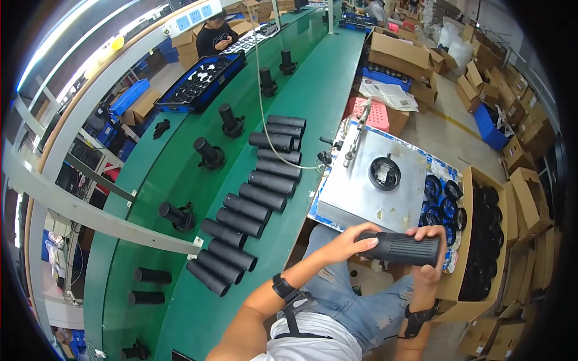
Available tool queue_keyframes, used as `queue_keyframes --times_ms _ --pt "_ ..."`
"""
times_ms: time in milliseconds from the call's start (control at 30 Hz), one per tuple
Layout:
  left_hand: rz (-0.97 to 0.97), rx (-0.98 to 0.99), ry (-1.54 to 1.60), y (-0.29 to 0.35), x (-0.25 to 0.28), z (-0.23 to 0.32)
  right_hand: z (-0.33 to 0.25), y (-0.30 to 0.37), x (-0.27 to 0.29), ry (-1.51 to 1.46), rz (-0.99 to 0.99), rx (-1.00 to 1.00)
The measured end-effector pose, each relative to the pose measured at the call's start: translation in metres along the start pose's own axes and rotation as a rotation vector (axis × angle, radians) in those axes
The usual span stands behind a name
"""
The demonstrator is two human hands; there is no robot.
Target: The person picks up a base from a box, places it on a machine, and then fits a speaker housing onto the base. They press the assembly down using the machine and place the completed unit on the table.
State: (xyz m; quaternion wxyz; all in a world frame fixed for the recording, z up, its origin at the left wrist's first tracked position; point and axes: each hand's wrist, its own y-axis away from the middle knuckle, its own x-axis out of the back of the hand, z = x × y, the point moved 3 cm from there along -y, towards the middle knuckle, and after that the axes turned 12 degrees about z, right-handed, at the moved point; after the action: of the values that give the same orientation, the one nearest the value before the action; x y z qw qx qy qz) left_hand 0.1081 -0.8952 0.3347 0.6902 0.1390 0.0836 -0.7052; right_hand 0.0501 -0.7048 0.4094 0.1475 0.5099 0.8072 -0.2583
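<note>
One black textured cylinder (400,248), clasped.
Left hand (361,238) and right hand (442,245) grip its ends; beyond them lies one silver metal box (355,192).

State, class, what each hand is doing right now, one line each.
Left hand: holding the black tube by its left end.
Right hand: holding the tube's right end.

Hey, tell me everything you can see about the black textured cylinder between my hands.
The black, plastic-looking textured cylinder is held lengthwise across the picture, off the bench, in front of the grey metal box. A patch of fine, regular texture covers much of its visible side toward the right; the left part looks plainer. Your left hand grips its left end, and your right hand wraps its right end. Whether it is hollow cannot be told.
</note>
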Motion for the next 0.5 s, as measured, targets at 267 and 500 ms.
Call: queue_keyframes --times_ms 267,500 --pt "0.229 -0.44 -0.265 -0.072 0.027 0.027 -0.003 -0.067 -0.037 0.215 -0.064 0.197" --pt "0.586 -0.887 -1.005 -0.077 0.065 -0.004 0.018 -0.136 0.012 0.53 0.052 0.25"
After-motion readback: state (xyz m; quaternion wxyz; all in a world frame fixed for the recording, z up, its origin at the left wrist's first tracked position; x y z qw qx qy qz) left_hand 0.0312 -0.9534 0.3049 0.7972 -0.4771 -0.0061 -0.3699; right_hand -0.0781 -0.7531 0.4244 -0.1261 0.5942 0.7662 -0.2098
